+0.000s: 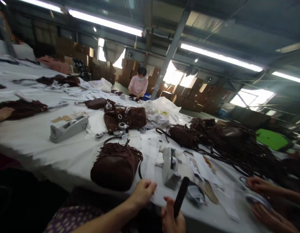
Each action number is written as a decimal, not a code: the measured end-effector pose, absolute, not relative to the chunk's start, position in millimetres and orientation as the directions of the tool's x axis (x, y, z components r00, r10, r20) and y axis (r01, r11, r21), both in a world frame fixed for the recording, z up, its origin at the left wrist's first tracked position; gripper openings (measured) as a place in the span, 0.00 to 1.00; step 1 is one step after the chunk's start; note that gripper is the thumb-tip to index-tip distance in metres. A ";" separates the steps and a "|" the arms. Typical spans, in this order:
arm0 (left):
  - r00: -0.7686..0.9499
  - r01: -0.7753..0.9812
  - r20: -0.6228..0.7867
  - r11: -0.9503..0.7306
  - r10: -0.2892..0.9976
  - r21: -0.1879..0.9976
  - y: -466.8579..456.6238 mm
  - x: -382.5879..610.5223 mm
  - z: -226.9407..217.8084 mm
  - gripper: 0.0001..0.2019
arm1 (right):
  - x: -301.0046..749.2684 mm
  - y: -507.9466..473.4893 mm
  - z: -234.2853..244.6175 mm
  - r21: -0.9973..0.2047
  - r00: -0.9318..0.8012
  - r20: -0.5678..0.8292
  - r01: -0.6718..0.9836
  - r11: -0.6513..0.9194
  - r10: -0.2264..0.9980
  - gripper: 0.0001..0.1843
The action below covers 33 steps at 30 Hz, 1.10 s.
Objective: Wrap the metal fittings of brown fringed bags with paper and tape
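Note:
My left hand (142,191) rests at the near edge of the white table (67,155), fingers curled onto a sheet of white paper (150,168) beside a brown fringed suede bag (116,165). My right hand (171,216) is closed around a slim black strap-like piece (181,195) that stands up from it. Just beyond both hands lies a grey tape dispenser (170,168) on scattered paper.
A second tape dispenser (67,128) sits at left. More brown fringed bags (125,118) and a heap of bags and straps (225,139) cover the table. Another person's hands (261,194) work at right, a hand (3,113) at left. A person in pink (138,84) stands at the far end near stacked cartons.

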State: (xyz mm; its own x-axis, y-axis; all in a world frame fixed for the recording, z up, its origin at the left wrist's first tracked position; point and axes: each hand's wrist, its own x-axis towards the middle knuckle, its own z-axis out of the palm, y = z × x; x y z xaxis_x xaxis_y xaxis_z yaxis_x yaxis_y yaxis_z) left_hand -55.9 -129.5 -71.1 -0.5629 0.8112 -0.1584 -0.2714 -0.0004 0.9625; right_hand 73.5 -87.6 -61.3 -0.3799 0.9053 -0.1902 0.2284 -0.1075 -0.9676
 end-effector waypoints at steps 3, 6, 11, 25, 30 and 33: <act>-0.580 -0.167 -0.054 -0.054 0.813 0.984 -139.9 -63.6 -45.1 0.22 | 65.0 -93.1 -43.4 -0.967 -0.452 -0.256 0.132 -0.219 0.855 0.36; -0.444 -0.120 0.001 -0.061 0.896 0.991 -150.8 -63.7 -39.0 0.20 | 58.5 -94.1 -34.0 -0.947 -0.517 -0.317 0.121 -0.298 0.795 0.33; -0.332 -0.046 -0.018 0.003 0.943 0.999 -163.5 -62.2 -51.9 0.17 | 52.2 -89.2 -33.9 -0.958 -0.520 -0.279 0.087 -0.275 0.808 0.25; -0.495 -0.134 0.040 -0.121 0.868 0.984 -157.4 -75.1 -49.3 0.15 | 28.4 -81.0 -38.9 -0.963 -0.456 -0.264 0.069 -0.262 0.850 0.29; -0.506 -0.242 -0.013 -0.128 0.862 0.962 -154.5 -80.9 -51.4 0.15 | 35.7 -90.9 -36.4 -0.983 -0.502 -0.182 0.075 -0.168 0.846 0.24; -0.541 -0.210 -0.020 -0.111 0.841 0.971 -151.7 -77.1 -57.0 0.21 | 32.4 -93.6 -37.9 -0.979 -0.500 -0.205 0.089 -0.185 0.841 0.25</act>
State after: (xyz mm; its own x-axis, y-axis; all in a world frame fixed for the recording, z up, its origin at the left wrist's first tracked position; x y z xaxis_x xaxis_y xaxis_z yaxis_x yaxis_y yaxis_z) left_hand -77.1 -151.7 -57.0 -0.5411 0.8407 -0.0204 -0.2096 -0.1113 0.9714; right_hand 32.4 -93.6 -37.9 -0.5004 0.8413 -0.2046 0.0892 -0.1850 -0.9787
